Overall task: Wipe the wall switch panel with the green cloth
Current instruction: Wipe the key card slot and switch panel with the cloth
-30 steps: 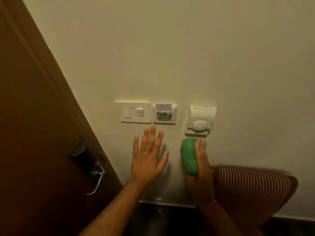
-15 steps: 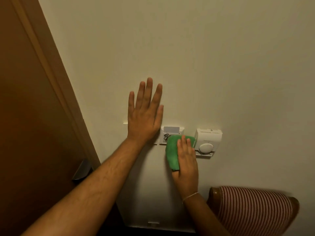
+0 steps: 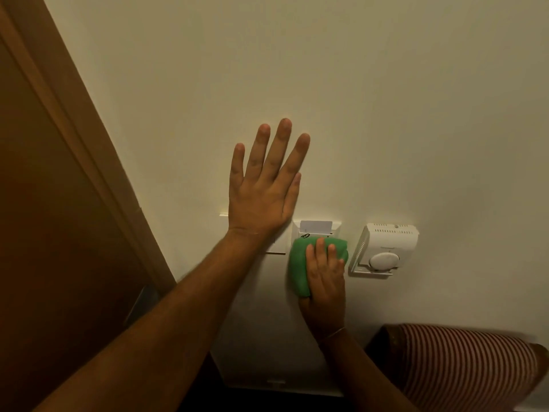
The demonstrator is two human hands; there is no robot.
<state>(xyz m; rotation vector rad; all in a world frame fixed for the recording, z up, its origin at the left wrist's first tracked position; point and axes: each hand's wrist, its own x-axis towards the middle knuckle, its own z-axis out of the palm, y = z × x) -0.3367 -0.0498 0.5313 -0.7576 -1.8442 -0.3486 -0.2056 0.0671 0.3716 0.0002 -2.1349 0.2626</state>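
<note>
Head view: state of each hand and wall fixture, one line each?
Left hand: open, flat against the wall, covering most of the white switch plate.
Right hand: pressing the green cloth.
Green cloth: bunched, over the white key-card holder.
Key-card holder: card inserted.
White dial thermostat: uncovered.

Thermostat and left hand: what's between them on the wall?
In the head view, the key-card holder, with the green cloth in the right hand over its lower part, lies between thermostat and left hand.
</note>
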